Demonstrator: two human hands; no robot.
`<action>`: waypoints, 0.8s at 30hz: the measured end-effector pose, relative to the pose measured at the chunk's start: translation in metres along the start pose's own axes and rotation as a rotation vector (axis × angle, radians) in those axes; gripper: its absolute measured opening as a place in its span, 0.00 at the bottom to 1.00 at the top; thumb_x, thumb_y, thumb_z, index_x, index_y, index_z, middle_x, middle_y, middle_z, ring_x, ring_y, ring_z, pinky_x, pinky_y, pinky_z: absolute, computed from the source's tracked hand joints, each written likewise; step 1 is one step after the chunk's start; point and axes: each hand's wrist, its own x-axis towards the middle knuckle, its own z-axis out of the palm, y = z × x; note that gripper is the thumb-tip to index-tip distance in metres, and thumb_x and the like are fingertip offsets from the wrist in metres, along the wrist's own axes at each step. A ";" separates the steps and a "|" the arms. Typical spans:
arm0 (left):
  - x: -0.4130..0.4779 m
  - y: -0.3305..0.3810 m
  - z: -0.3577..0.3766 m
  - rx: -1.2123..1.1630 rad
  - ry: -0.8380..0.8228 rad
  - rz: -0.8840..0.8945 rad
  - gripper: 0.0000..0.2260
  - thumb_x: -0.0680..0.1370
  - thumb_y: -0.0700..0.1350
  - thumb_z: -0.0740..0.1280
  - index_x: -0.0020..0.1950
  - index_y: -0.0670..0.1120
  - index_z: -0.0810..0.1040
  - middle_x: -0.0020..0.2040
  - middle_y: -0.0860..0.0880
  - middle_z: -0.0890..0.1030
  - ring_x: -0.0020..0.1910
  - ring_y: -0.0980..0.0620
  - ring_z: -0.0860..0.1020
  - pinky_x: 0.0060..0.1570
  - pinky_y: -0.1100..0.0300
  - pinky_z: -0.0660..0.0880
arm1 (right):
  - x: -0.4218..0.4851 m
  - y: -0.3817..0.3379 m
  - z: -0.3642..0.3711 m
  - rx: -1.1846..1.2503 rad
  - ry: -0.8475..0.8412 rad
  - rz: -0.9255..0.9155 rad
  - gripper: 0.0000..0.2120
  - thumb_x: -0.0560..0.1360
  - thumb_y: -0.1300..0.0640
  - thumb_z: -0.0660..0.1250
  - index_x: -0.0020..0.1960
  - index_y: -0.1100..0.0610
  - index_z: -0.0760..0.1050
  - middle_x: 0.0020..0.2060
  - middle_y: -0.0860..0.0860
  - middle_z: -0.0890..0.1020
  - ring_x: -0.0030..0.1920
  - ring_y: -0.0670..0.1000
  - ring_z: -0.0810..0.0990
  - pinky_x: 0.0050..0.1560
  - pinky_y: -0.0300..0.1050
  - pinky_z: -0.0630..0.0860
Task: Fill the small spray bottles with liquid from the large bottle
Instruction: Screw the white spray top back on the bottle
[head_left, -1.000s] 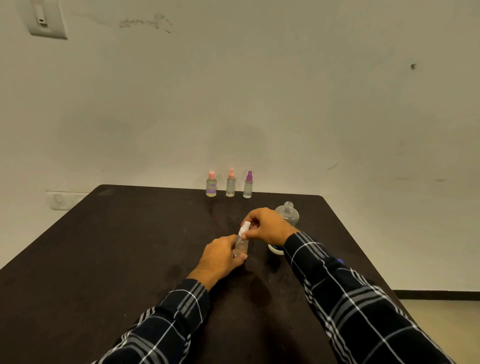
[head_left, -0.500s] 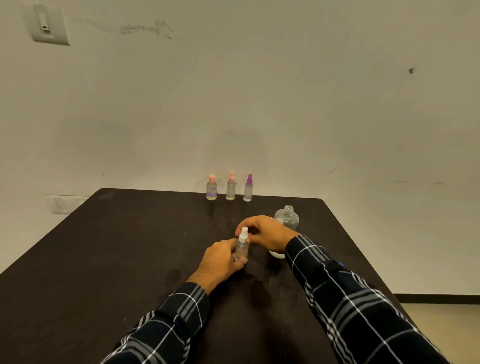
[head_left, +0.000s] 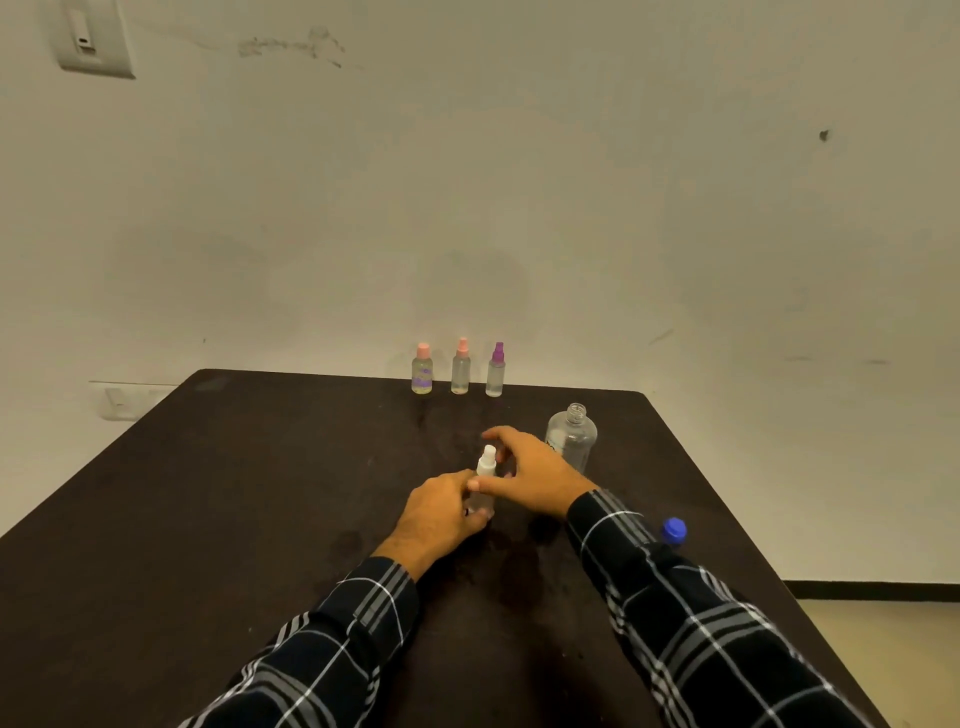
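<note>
Hands are meeting at the middle of the dark bench (head_left: 208, 519), both working 1 small spray bottle (head_left: 484, 486) with a white sprayer top. Left hand (head_left: 441, 512) is wrapping its fingers around the lower body of that bottle, closed on it, holding it upright on or just above the bench; which one cannot be told. Right hand (head_left: 530, 475) is arching over the sprayer top with fingers loosely spread, thumb tip touching the bottle's shoulder and index finger curling just behind the nozzle; a firm pinch cannot be confirmed.

Large bottle (head_left: 570, 439) is standing uncapped just right of and behind the held spray bottle, clear, partly hidden by the right hand. Blue cap (head_left: 674, 530) is lying right of the held bottle, beside the right plaid sleeve (head_left: 691, 613).

3 more small bottles are lining up far behind the held bottle, at the bench's back edge against the wall: pink-capped bottle (head_left: 422, 370), pink-topped sprayer (head_left: 461, 368) and purple-topped sprayer (head_left: 496, 371), all upright, each holding clear liquid.
</note>
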 end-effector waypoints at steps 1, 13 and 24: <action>0.000 0.000 0.000 0.010 -0.006 0.002 0.08 0.77 0.52 0.72 0.53 0.55 0.75 0.47 0.55 0.79 0.47 0.54 0.78 0.50 0.58 0.75 | -0.001 0.004 -0.003 0.056 -0.037 -0.051 0.24 0.75 0.47 0.73 0.69 0.51 0.73 0.58 0.49 0.79 0.55 0.48 0.79 0.59 0.46 0.79; -0.001 0.001 0.001 0.001 0.014 -0.003 0.15 0.78 0.52 0.72 0.63 0.51 0.78 0.50 0.55 0.79 0.51 0.54 0.80 0.55 0.57 0.77 | -0.005 -0.006 0.000 0.124 0.015 0.051 0.20 0.75 0.48 0.74 0.64 0.51 0.76 0.50 0.47 0.80 0.51 0.47 0.79 0.55 0.44 0.78; -0.001 0.001 0.001 0.000 0.025 -0.044 0.15 0.78 0.52 0.71 0.62 0.49 0.78 0.54 0.51 0.82 0.52 0.53 0.81 0.53 0.60 0.75 | 0.000 -0.006 0.019 0.159 0.201 0.158 0.17 0.71 0.43 0.76 0.48 0.52 0.72 0.39 0.48 0.76 0.39 0.45 0.73 0.40 0.38 0.70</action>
